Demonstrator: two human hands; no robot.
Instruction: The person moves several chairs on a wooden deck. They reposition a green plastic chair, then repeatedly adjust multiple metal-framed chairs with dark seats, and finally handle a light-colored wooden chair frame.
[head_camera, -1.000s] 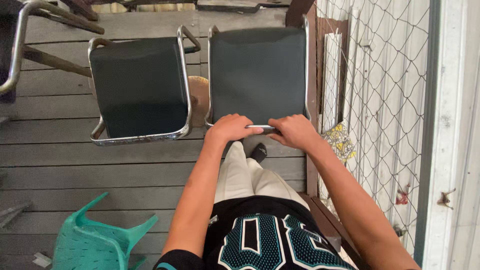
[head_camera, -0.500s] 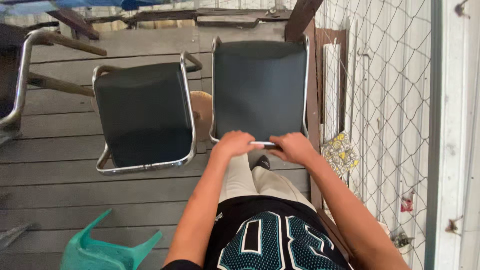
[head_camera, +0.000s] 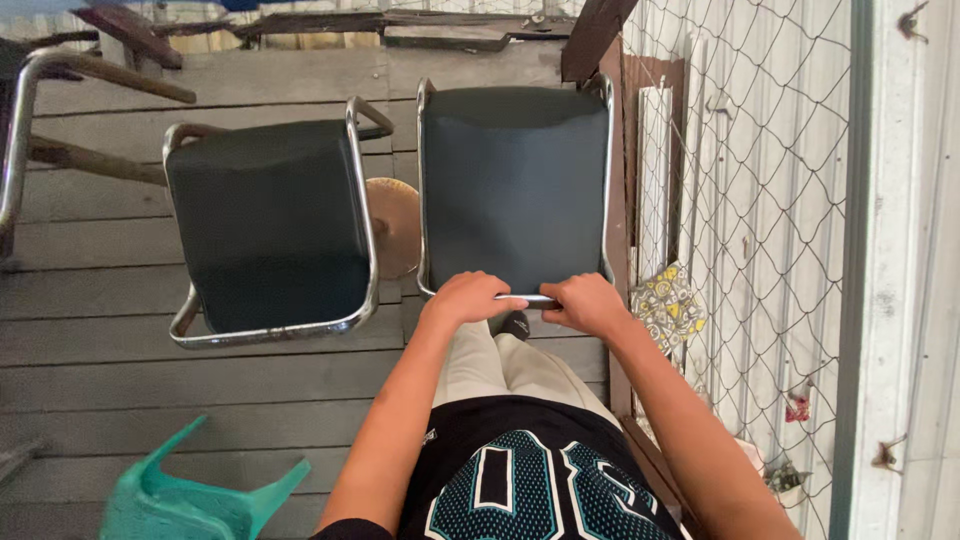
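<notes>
Grey plank floor (head_camera: 120, 370), seen from above, bordered on the right by a wire fence (head_camera: 760, 200) and a pale wall (head_camera: 905, 250). Both hands closed over the near chrome rail of the right chair (head_camera: 515, 190): left hand (head_camera: 467, 298) and right hand (head_camera: 583, 303) gripping side by side, a short stretch of bare rail showing between them. Right chair standing just ahead of the knees, its dark seat close against the fence post. Left chair (head_camera: 268, 225), of the same dark padding and chrome frame, standing just beside it, turned slightly askew and untouched. Round wooden piece (head_camera: 395, 225) showing in the gap between the two chairs. Green plastic chair (head_camera: 190, 490) lying at lower left, well apart from the hands. Patterned yellow cloth (head_camera: 670, 300) lying at the foot of the fence, near the right hand.
</notes>
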